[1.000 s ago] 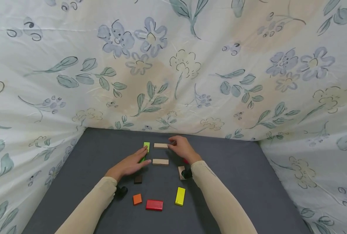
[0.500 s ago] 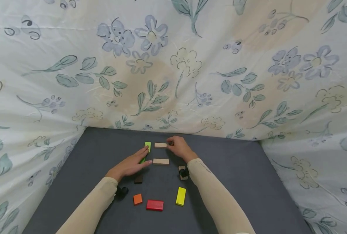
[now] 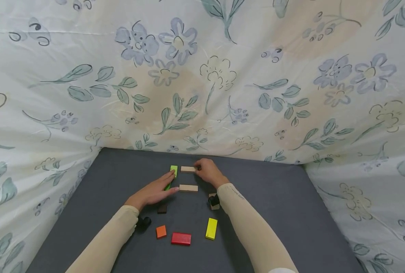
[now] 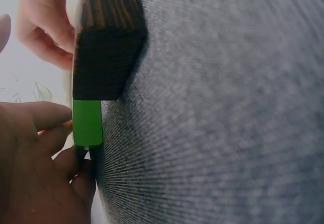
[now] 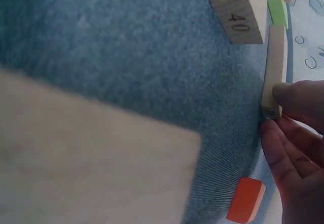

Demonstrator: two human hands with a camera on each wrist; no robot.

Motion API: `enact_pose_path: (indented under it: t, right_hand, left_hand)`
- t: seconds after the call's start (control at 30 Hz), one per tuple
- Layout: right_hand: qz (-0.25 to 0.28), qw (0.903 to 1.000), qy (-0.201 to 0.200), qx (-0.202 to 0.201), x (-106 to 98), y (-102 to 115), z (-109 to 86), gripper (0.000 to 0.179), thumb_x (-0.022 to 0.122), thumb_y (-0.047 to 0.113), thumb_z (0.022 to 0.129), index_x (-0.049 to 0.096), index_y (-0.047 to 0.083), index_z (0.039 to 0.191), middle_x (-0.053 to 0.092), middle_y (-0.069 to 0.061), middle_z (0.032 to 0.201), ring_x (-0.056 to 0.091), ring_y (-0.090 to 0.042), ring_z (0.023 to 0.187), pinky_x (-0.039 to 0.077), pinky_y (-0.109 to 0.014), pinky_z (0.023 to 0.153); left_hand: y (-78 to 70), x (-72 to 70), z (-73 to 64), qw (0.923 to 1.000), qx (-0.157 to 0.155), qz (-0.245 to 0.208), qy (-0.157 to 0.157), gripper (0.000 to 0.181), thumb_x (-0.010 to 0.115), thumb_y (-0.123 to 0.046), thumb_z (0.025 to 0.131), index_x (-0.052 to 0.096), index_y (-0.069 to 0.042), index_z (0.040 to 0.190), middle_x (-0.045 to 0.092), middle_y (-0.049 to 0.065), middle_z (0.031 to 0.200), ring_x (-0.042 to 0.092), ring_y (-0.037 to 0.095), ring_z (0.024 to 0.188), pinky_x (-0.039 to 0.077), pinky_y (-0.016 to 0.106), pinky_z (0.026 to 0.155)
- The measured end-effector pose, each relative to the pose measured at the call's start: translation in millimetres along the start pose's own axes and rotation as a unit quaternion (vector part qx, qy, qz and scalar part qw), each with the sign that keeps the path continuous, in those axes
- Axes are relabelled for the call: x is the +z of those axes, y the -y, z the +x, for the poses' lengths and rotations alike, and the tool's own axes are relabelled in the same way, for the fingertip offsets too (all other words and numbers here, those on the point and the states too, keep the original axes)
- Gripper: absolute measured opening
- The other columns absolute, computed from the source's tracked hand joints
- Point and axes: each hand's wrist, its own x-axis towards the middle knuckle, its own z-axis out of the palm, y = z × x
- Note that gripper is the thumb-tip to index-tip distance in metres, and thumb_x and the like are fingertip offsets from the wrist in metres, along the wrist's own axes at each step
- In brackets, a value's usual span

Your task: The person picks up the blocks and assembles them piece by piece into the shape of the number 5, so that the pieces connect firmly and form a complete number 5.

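My left hand (image 3: 151, 192) lies with straight fingers over a light green block (image 3: 175, 169); the thumb points toward the nearer wooden block (image 3: 188, 188). A darker green side (image 4: 87, 125) shows between thumb and fingers in the left wrist view. My right hand (image 3: 210, 172) pinches the right end of the farther wooden block (image 3: 187, 169), which lies crosswise by the green one. In the right wrist view its thumb presses one face of that wooden block (image 5: 276, 62) and the fingers sit at its end.
Nearer on the dark grey tabletop (image 3: 277, 212) lie a dark brown block (image 3: 162, 209), an orange block (image 3: 161, 231), a red block (image 3: 181, 239) and a yellow block (image 3: 211, 228). A wooden block (image 3: 214, 204) lies beneath the right wrist. Floral cloth (image 3: 202, 113) hangs behind.
My right hand has moved slightly left and its fingertips have come onto the end of the farther wooden block. A red block by the right wrist is now hidden. The left hand stays put.
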Motion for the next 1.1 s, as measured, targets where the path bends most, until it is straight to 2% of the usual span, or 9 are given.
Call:
enact_pose_path:
  t: [0.2, 0.4, 0.63, 0.97, 1.1]
  right_hand:
    - [0.006, 0.9999, 0.000, 0.010, 2.9, -1.4, 0.4, 0.027, 0.073, 0.010, 0.105, 0.078, 0.005, 0.131, 0.074, -0.009, 0.122, 0.070, -0.021, 0.104, 0.059, -0.039, 0.089]
    - [0.013, 0.9999, -0.002, 0.003, 3.6, -1.5, 0.7, 0.026, 0.072, 0.009, 0.105, 0.078, 0.005, 0.130, 0.075, -0.010, 0.120, 0.071, -0.021, 0.103, 0.060, -0.039, 0.088]
    - [-0.001, 0.9997, -0.016, -0.016, 3.8, -1.3, 4.6, 0.023, 0.073, 0.009, 0.104, 0.080, 0.005, 0.126, 0.076, -0.009, 0.116, 0.070, -0.020, 0.098, 0.059, -0.039, 0.089]
    - [0.021, 0.9997, 0.006, -0.007, 3.4, 1.6, 5.7, 0.024, 0.070, 0.009, 0.106, 0.080, 0.005, 0.127, 0.076, -0.009, 0.117, 0.071, -0.021, 0.101, 0.060, -0.041, 0.090]
    - [0.023, 0.9996, 0.007, -0.012, 2.7, 2.1, 6.6, 0.023, 0.069, 0.008, 0.106, 0.080, 0.005, 0.126, 0.076, -0.009, 0.114, 0.070, -0.019, 0.095, 0.059, -0.040, 0.087]
  left_hand:
    - [-1.4, 0.0, 1.5, 1.0000, 0.001, 0.006, 0.001, 0.086, 0.048, -0.062, 0.110, 0.026, -0.007, 0.173, 0.015, 0.010, 0.180, 0.019, 0.035, 0.164, 0.023, 0.063, 0.126]
    - [-3.6, -1.0, 1.2, 1.0000, 0.005, 0.008, 0.001, 0.086, 0.048, -0.062, 0.111, 0.025, -0.007, 0.173, 0.015, 0.011, 0.180, 0.020, 0.036, 0.163, 0.024, 0.063, 0.126]
    - [-6.2, -4.2, 2.4, 1.0000, 0.006, 0.001, 0.003, 0.085, 0.047, -0.061, 0.111, 0.026, -0.006, 0.172, 0.016, 0.012, 0.180, 0.019, 0.037, 0.163, 0.023, 0.063, 0.126]
    - [-4.8, 0.3, 3.2, 0.9999, 0.016, 0.004, -0.005, 0.091, 0.044, -0.070, 0.109, 0.024, -0.009, 0.173, 0.014, 0.010, 0.180, 0.019, 0.035, 0.164, 0.023, 0.063, 0.126]
    - [-4.6, 0.5, 3.7, 0.9998, 0.019, 0.002, -0.008, 0.091, 0.044, -0.070, 0.109, 0.024, -0.009, 0.173, 0.015, 0.009, 0.180, 0.020, 0.035, 0.163, 0.024, 0.063, 0.126]
